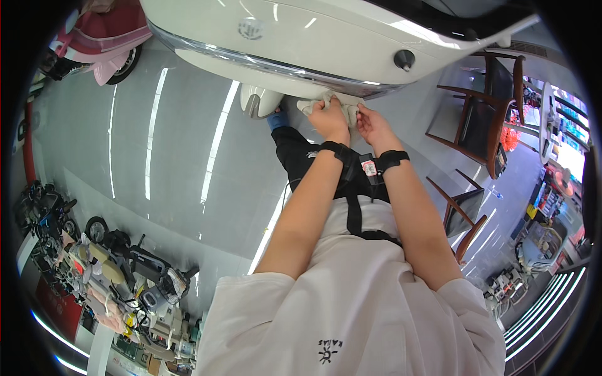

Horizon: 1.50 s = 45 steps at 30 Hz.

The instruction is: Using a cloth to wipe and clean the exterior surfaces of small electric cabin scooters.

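A crumpled beige cloth is held between my two hands, just below the lower edge of a glossy cream-white vehicle body. My left hand grips the bunched cloth, with the thumb and fingers pressed into it. At the cloth's right edge, my right hand pinches it between thumb and fingertips. A shiny chrome strip runs along the white body above the hands. Whether the cloth touches the bodywork cannot be told. Black straps circle both wrists.
A white rounded fender-like part juts out left of my hands. Wooden armchairs with black seats stand at the right, near a round table. A pink scooter is at upper left. Several two-wheelers crowd the lower left.
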Tool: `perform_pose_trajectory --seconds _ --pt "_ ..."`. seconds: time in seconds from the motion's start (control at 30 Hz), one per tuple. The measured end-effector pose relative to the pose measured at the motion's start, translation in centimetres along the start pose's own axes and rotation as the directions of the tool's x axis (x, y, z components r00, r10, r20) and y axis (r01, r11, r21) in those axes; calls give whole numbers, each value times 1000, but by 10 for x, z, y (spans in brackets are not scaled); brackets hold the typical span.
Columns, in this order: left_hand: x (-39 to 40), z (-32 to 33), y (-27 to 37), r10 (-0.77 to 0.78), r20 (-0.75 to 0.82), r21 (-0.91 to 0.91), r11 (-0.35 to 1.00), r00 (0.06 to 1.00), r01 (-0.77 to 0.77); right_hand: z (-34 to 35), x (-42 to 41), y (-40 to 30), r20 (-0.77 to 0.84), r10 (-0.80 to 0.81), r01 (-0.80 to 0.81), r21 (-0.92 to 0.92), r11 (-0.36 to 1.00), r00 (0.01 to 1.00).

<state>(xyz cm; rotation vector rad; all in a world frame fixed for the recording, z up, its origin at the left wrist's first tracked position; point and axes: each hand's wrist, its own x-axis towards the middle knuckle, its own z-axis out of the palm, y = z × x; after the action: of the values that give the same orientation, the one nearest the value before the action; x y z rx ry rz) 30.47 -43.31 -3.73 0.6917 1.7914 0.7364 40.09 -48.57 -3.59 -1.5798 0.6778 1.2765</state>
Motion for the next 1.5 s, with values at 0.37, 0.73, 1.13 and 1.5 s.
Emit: perform_pose_trajectory --seconds 0.37,0.73,1.13,1.5 --pt "-32 26 -18 -192 68 -502 841 979 200 -21 -34 -37 146 -178 202 -172 964 973" --pt "39 -42 40 -108 -1 -425 900 994 97 74 -32 -4 206 -62 59 19 998 977" --pt "77 -92 96 17 7 -408 913 1000 -13 136 -43 19 267 109 -133 77 988 958" --pt "2 -18 52 23 -7 -394 919 1000 -24 37 -24 -29 220 27 -55 121 991 975"
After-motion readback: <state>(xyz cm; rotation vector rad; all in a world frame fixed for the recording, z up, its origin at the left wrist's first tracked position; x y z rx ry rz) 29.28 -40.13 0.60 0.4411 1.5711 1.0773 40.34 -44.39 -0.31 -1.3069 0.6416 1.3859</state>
